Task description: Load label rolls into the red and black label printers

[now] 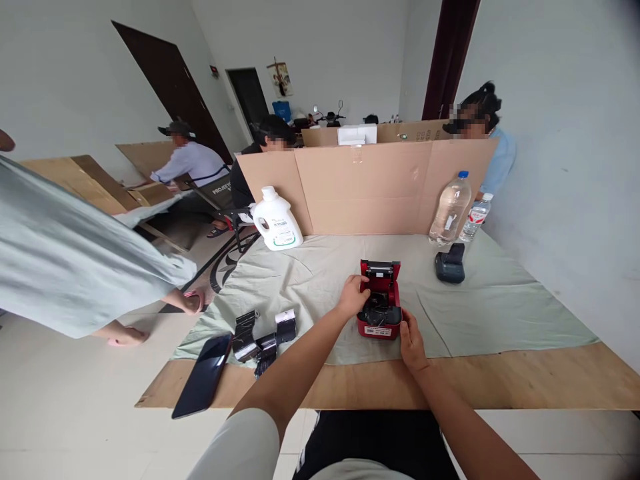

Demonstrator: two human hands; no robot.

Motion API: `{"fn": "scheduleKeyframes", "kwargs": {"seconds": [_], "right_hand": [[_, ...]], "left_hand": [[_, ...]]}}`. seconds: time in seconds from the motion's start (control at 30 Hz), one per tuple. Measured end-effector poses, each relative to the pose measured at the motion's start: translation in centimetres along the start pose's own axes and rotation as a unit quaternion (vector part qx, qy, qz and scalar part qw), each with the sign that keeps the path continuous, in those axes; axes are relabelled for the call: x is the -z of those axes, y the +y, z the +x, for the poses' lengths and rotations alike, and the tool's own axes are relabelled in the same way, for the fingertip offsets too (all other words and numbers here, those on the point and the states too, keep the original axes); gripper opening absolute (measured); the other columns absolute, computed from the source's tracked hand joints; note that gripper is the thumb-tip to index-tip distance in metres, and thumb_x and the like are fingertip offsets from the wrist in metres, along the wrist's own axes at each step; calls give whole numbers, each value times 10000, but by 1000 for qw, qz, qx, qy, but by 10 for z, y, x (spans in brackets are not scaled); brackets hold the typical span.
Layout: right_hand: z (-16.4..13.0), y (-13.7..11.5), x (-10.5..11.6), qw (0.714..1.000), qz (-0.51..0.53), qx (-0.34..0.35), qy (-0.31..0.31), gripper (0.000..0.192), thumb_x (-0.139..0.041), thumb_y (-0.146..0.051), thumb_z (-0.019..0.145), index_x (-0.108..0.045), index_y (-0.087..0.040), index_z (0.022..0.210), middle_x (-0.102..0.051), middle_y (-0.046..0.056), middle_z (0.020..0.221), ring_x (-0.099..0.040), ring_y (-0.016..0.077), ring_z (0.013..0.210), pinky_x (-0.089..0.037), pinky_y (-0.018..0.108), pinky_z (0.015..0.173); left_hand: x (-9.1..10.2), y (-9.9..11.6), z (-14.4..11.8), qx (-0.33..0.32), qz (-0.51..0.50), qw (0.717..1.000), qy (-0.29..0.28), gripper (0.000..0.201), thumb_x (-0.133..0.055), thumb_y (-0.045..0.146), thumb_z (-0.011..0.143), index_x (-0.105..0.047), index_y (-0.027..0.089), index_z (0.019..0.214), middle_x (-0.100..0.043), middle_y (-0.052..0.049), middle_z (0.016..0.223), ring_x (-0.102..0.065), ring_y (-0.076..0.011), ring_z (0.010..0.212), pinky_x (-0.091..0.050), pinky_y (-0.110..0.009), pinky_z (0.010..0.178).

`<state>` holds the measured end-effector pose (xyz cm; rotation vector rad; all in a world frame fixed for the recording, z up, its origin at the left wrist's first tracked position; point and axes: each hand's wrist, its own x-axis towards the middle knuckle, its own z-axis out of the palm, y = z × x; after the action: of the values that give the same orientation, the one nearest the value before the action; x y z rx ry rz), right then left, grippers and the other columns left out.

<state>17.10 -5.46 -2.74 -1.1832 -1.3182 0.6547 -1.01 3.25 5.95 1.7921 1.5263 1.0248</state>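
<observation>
The small red printer (380, 303) sat mid-desk on the pale cloth (500, 307), its lid already swung up and the dark paper bay exposed, with nothing yet loaded that could be seen. The left hand (354, 295) curled over its left edge, fingers dipping into the bay, and the right hand (411, 340) gripped the near right corner. Black parts (263, 337) and a phone (205, 373) lay untouched to the left.
</observation>
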Motion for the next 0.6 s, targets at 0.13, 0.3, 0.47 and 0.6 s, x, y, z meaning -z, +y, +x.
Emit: {"fn": "scheduleKeyframes", "kwargs": {"seconds": [0.13,0.3,0.47,0.6], "right_hand": [[-6,4,1,1000,1,-1,-21,508,-431,-526,891,-473,-185,1265,-572,125,1226,-557,235,1130,-463,440,973],[-5,1,1,999,0,-13,-38,596,-561,-538,816,-455,-178,1279,-555,141,1233,-576,251,1091,-497,444,919],[-5,0,0,999,-19,-18,-28,674,-675,-528,734,-462,-180,1270,-555,140,1234,-570,270,1088,-492,473,924],[-4,1,-2,999,-21,-19,-22,736,-733,-526,673,-466,-179,1264,-564,145,1218,-567,288,1087,-500,487,904]], "left_hand": [[-4,-1,16,141,-35,989,23,406,-599,166,766,-502,135,1159,-529,-141,1248,-554,-232,1107,-455,-345,916],[-5,-1,11,84,-21,996,37,314,-571,171,791,-518,148,1099,-579,-118,1171,-562,-207,1084,-446,-330,918],[2,7,11,91,24,995,35,343,-604,166,767,-536,129,1101,-609,-118,1127,-588,-197,1020,-458,-311,888],[7,18,14,111,88,990,15,242,-560,183,809,-596,129,1042,-641,-115,1099,-612,-194,981,-472,-292,849]]}}
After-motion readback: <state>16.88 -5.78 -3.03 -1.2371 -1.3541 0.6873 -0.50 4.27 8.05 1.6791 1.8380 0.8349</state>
